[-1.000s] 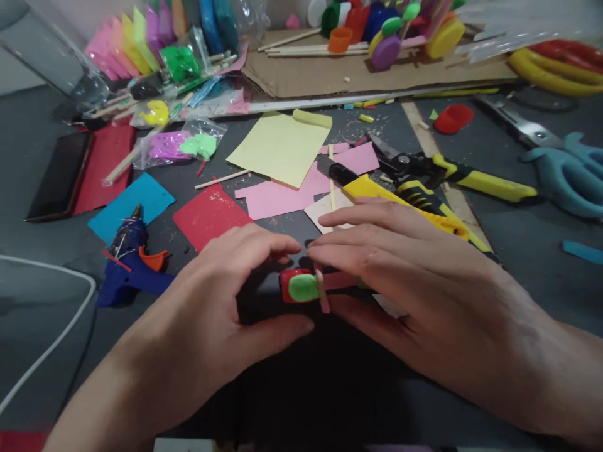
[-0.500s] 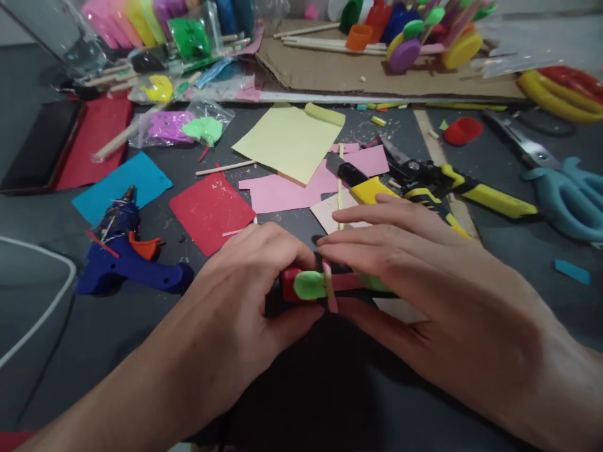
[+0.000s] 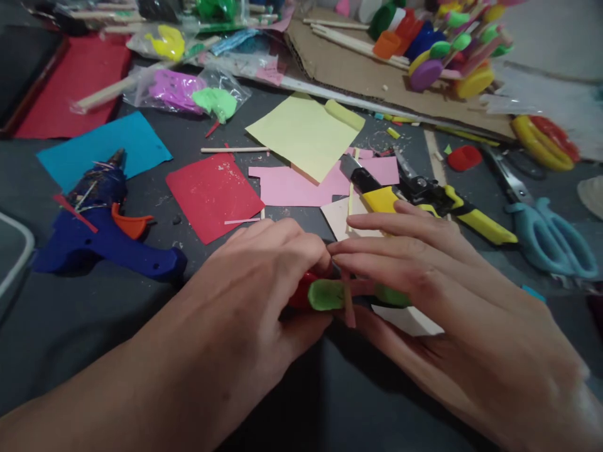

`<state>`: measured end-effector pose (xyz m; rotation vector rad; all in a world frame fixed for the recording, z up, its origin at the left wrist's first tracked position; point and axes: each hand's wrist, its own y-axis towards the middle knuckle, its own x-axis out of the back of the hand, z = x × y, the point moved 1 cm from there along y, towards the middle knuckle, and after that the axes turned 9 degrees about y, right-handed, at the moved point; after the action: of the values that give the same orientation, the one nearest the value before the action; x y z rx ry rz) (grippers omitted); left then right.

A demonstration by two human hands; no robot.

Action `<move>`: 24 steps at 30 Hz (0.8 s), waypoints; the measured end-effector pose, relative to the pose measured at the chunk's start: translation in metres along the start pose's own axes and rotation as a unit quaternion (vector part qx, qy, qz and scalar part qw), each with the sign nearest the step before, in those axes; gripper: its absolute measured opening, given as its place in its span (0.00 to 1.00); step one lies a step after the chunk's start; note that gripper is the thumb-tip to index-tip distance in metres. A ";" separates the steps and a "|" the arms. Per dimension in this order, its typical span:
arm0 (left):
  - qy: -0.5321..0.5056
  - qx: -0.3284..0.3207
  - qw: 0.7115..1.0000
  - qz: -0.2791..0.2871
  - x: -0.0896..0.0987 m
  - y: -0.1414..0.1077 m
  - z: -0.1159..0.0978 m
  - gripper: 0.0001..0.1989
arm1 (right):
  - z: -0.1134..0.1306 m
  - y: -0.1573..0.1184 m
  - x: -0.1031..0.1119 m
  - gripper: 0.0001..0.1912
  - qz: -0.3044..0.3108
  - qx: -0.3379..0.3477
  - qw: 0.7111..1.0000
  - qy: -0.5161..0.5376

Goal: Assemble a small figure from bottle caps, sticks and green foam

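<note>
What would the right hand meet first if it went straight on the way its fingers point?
Most likely the left hand: its bent fingers lie directly ahead, by the red end of the craft piece. Depth is unclear, so the right hand may already touch them.

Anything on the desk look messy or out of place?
The blue glue gun looks untidy: it lies on its side, a red strip across it and stringy residue near its nozzle, which overlaps the blue sheet. Pale crumbs litter the red square.
</note>
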<state>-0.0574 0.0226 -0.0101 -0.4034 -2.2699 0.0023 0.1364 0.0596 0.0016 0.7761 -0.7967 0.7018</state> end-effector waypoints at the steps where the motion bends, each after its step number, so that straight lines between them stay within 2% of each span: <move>1: -0.008 0.002 1.000 0.003 0.002 0.000 0.000 0.03 | 0.000 0.000 0.000 0.11 0.002 -0.003 1.000 0.001; 4: -0.031 0.017 0.999 -0.003 0.011 -0.002 -0.002 0.04 | 0.001 0.001 -0.002 0.11 0.020 -0.023 1.000 -0.006; 8: -0.038 0.073 0.996 -0.030 0.021 -0.004 -0.004 0.04 | 0.002 -0.001 0.000 0.12 0.014 -0.021 1.000 -0.010; 11: -0.029 0.060 0.997 -0.039 0.023 -0.004 0.002 0.08 | 0.001 -0.005 0.006 0.19 0.043 -0.024 0.999 -0.008; 14: -0.008 0.031 0.999 -0.009 0.023 -0.003 0.012 0.06 | 0.001 -0.009 0.014 0.26 0.067 -0.040 0.997 0.017; 16: 0.000 0.000 1.000 0.023 0.021 -0.003 0.018 0.08 | 0.002 -0.010 0.018 0.23 0.037 -0.068 0.996 0.051; 19: 0.005 -0.044 0.997 0.063 0.016 -0.001 0.022 0.12 | 0.005 -0.005 0.020 0.11 -0.021 -0.107 0.991 0.081; 21: -0.002 -0.050 0.997 0.062 0.011 0.000 0.021 0.11 | 0.008 0.001 0.022 0.08 -0.017 -0.107 0.991 0.073; 24: -0.018 -0.051 0.998 0.022 0.006 0.001 0.019 0.10 | 0.012 0.012 0.026 0.06 0.017 -0.098 0.994 0.054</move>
<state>-0.0744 0.0272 -0.0186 -0.5100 -2.3024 -0.0843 0.1360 0.0628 0.0324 0.5433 -0.7693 0.6791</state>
